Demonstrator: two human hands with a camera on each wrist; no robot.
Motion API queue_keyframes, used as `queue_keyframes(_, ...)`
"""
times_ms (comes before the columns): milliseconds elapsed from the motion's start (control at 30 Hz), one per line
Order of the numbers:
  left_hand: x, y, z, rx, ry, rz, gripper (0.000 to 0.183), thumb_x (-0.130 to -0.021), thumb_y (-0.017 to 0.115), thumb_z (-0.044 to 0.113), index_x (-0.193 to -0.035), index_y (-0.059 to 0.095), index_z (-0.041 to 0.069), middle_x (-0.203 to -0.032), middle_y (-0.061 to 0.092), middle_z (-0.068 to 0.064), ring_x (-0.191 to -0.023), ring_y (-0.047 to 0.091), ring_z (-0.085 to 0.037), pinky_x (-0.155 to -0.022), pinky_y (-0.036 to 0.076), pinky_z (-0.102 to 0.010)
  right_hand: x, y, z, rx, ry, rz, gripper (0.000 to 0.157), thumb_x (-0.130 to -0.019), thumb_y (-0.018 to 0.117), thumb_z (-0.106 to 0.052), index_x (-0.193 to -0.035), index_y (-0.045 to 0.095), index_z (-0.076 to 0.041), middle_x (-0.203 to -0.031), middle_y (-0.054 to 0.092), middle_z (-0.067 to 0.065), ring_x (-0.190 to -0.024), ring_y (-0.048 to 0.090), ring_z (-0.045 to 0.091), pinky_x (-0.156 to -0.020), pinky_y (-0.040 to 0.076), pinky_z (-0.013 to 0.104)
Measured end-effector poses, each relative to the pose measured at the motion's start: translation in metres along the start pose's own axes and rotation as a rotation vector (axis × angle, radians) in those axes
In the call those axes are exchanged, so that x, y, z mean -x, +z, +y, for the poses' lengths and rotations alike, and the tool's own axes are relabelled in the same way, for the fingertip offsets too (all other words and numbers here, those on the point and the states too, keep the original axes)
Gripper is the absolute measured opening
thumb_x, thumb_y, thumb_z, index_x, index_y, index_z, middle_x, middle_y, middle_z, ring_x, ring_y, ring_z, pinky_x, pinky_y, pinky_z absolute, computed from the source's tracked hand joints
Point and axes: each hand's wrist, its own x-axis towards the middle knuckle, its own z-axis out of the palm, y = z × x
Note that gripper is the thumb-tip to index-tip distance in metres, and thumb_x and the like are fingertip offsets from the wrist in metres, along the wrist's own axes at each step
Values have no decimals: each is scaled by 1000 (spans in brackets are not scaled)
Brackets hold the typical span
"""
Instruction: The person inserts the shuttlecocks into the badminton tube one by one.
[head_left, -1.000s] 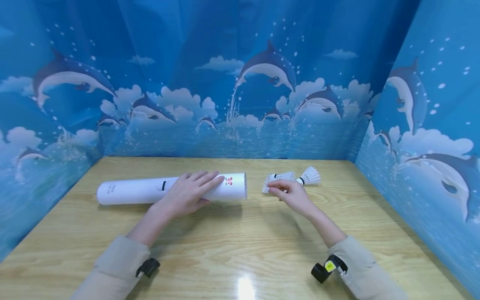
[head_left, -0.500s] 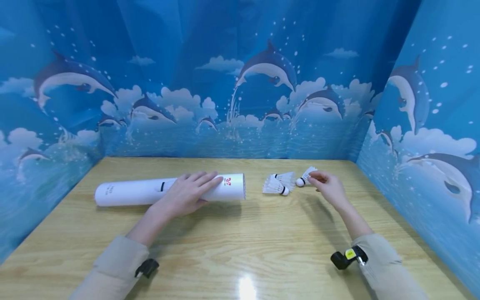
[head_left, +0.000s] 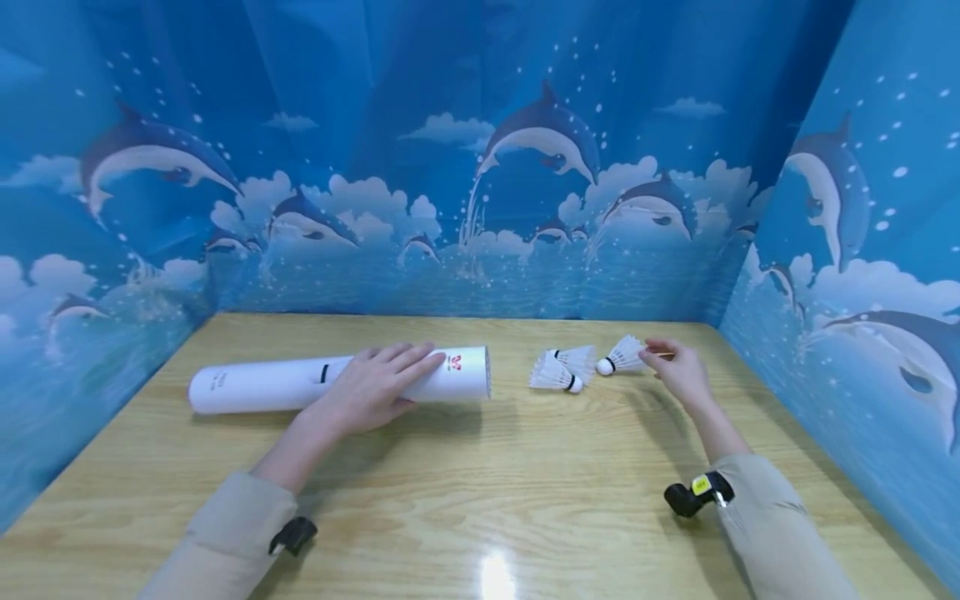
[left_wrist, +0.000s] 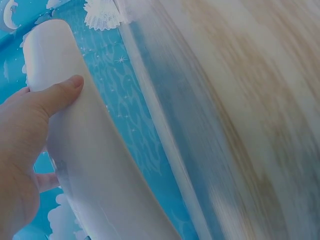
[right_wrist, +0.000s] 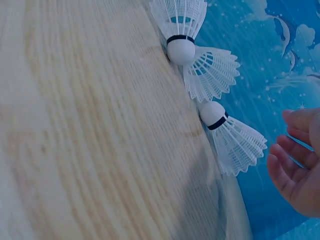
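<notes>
A long white shuttlecock tube (head_left: 258,387) lies across the table at the left. My left hand (head_left: 375,387) grips it near its right end, fingers over the top; in the left wrist view the thumb presses along the tube (left_wrist: 95,145). Two white shuttlecocks, a front one (head_left: 551,374) and a back one (head_left: 579,358), overlap to the right of the tube. Just right of them lies a third shuttlecock (head_left: 624,353), its cork pointing left. Loosely curled, my right hand (head_left: 681,375) is beside this one's skirt. The right wrist view shows a gap between fingers and skirt (right_wrist: 240,145).
The wooden table (head_left: 450,492) meets a blue dolphin-print curtain (head_left: 337,167) at the back, with another such curtain (head_left: 862,250) along the right side. A black wrist camera (head_left: 292,536) sits at the left sleeve, and a similar one (head_left: 682,500) at the right.
My right hand has moved right, from above the overlapping shuttlecocks to beside the third shuttlecock's skirt. The left hand stays on the tube. The head view has shifted slightly.
</notes>
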Motion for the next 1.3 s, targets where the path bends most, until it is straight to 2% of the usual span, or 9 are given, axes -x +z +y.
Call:
queue_keyframes(100,0,0,0,4,2,5,82,-72,80,29,-142,39,16,-140,45,-8,-119,48,-28,-87,46,-52,-3,0,2,26,-4,5,36,-92,56,-9,-120,52,14,-111,58,31,-93,60,34,-60,47,14)
queue_keyframes(167,1,0,0,10,3,10,82,-72,80,29,-142,40,16,-139,45,-8,-119,48,-29,-87,46,-53,-5,0,4,44,-6,4,37,-92,56,-10,-120,52,14,-113,57,32,-96,59,39,-59,47,14)
queue_keyframes(400,1,1,1,14,2,10,82,-71,80,29,-142,40,16,-139,45,-8,-118,48,-29,-87,46,-53,-11,3,16,90,13,-36,43,-92,55,-13,-126,47,12,-120,53,32,-96,57,40,-61,47,21)
queue_keyframes(633,1,1,2,10,1,3,82,-72,80,30,-142,39,16,-139,45,-8,-119,48,-29,-88,46,-53,-16,7,24,105,-1,-77,43,-91,56,-10,-125,46,14,-114,55,33,-96,58,41,-68,46,25)
queue_keyframes(833,0,1,2,7,5,3,82,-72,80,30,-142,38,16,-140,45,-8,-119,48,-29,-88,46,-53,-17,8,23,111,22,-101,43,-91,56,-11,-124,46,15,-112,55,35,-103,53,45,-80,47,43)
queue_keyframes(900,1,1,2,4,7,3,82,-72,80,30,-142,39,16,-140,45,-8,-119,48,-29,-87,46,-53,-16,9,23,109,35,-106,43,-91,55,-11,-124,45,15,-111,55,36,-101,52,44,-82,46,45)
queue_keyframes(1033,1,1,2,1,5,-5,83,-72,80,30,-143,38,16,-140,44,-8,-119,48,-29,-87,46,-52,-15,10,23,119,41,-106,40,-91,56,-10,-121,49,16,-105,58,34,-94,56,40,-76,47,40)
queue_keyframes(1300,0,1,2,0,-4,-16,83,-73,79,31,-143,37,17,-142,42,-7,-120,47,-29,-88,46,-52,-9,9,21,100,-4,-68,29,-90,57,-6,-107,57,17,-97,62,31,-77,63,32,-61,48,25)
